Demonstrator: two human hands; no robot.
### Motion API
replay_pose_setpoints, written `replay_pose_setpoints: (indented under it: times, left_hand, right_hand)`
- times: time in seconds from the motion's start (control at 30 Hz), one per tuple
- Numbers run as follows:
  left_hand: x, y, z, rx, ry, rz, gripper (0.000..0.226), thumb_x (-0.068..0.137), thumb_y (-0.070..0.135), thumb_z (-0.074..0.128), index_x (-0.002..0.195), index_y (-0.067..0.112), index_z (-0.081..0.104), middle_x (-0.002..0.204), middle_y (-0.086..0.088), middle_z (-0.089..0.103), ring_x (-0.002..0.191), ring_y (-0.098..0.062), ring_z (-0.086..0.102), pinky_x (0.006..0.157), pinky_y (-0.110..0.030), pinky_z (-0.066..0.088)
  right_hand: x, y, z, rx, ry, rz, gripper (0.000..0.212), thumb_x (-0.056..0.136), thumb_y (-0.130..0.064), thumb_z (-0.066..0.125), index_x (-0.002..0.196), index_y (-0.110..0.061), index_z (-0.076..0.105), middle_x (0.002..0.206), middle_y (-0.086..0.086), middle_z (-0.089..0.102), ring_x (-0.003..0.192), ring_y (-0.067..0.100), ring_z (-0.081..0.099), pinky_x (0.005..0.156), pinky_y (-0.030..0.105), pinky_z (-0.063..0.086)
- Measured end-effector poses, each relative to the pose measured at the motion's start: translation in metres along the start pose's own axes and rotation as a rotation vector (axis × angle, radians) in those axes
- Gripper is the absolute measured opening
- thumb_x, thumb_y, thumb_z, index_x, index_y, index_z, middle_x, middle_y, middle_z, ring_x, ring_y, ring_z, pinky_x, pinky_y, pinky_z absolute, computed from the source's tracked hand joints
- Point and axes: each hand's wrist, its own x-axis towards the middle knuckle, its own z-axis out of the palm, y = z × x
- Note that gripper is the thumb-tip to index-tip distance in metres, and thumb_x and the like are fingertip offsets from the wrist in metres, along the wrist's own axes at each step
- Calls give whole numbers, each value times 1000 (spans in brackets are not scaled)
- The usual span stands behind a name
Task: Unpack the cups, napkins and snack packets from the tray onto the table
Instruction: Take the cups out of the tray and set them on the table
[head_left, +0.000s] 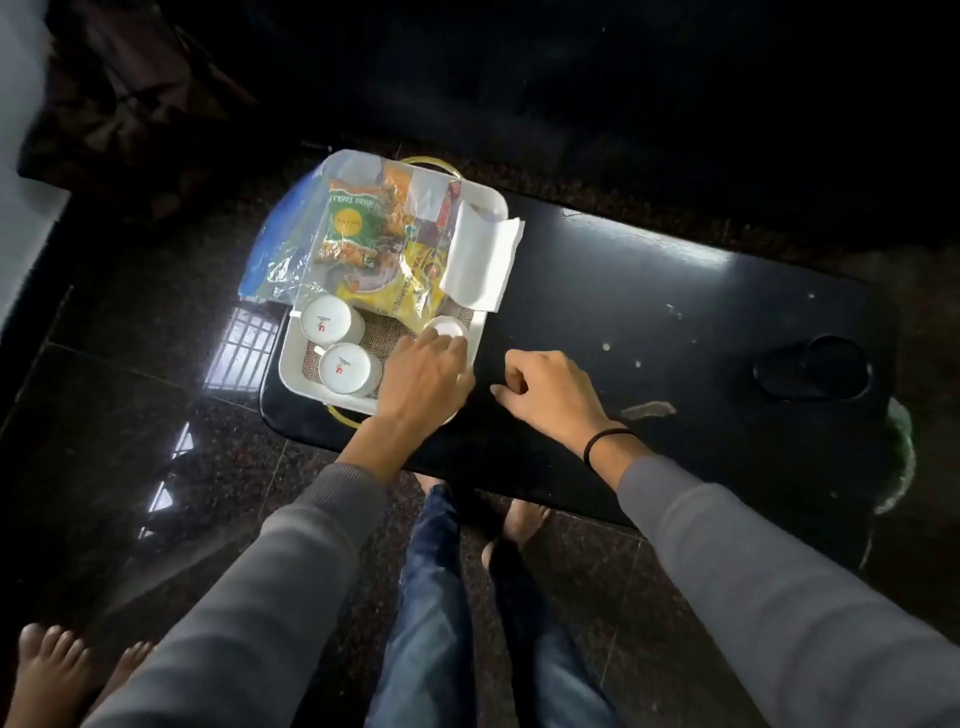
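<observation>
Hands: the left hand (423, 379) reaches over the near right corner of the tray (291, 358), its bent fingers touching a small cup (445, 328); I cannot tell whether they clasp it. The right hand (545, 389) is over the counter (649, 291) just right of the tray, fingers loosely curled and holding nothing, with a black band (605, 439) at the wrist. Both sleeves are grey.

The small cup is white and upside down. Left of it, two bigger cups (325, 321) (343, 367) also stand upside down, white with a red mark on each base, on a woven mat (384, 332) lining the tray. Farther back lie the packets, one green and yellow (349, 223), one yellow (410, 296), partly under a clear bag (275, 249) that overhangs the tray's left edge. A white napkin (480, 260) drapes over the right rim onto the counter. The tray is white with yellow handles (431, 161).

The counter is black and glossy, flecked with pale smears, with an oval recess (813, 366) toward its right end. The floor (104, 415) is dark speckled stone, reflecting a barred window. Bare feet (524, 519) show under the counter's near edge; another person's toes (52, 654) are at the near left.
</observation>
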Motion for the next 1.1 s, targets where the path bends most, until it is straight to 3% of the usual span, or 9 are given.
replay_pose_setpoints:
  times: [0.1,0.2,0.37,0.6,0.83,1.0,1.1]
  left_hand:
    - [7,-23,11,46,81,-1,29,98,28,54,120,9,57,121,-8,63,112,-28,55,91,-40,45]
    - [13,-37,18,5,83,-18,47,98,38,58,133,8,50,131,-9,57,117,-29,55,92,-40,46]
    - [27,-47,33,-84,56,-39,66,93,51,61,143,10,43,135,-7,56,123,-28,52,94,-40,45]
    - [42,-49,46,-98,76,-21,68,88,51,64,141,11,50,133,-8,61,123,-31,52,94,-41,43]
    - [48,-47,37,-129,141,19,66,81,47,75,133,8,60,112,-11,72,108,-34,60,79,-42,49]
    - [45,-40,29,-129,206,55,66,73,40,82,127,7,63,112,-10,72,105,-33,61,71,-42,52]
    - [42,-30,20,-165,239,74,65,73,40,83,126,9,63,114,-9,71,106,-32,59,68,-39,49]
  right_hand:
    - [16,-5,11,16,37,-1,25,89,-35,72,79,-18,55,75,-8,58,69,18,58,58,31,45]
    - [32,-14,20,51,44,17,15,89,-28,71,94,-23,58,97,-8,65,80,17,61,66,34,53]
    - [50,-18,35,125,19,87,34,90,-21,70,122,-23,57,124,-3,68,100,24,67,79,45,60]
    - [57,-13,55,314,86,158,32,91,-16,68,121,-27,61,117,-3,73,90,22,72,79,47,62]
    - [54,-11,53,431,139,175,32,91,-17,69,121,-27,63,117,-5,73,86,17,73,80,43,63]
    - [45,-7,38,488,209,166,39,91,-21,73,127,-27,60,123,-12,70,87,9,71,81,36,62]
    - [35,0,26,504,224,142,47,88,-18,75,130,-28,58,126,-13,67,92,8,69,84,40,61]
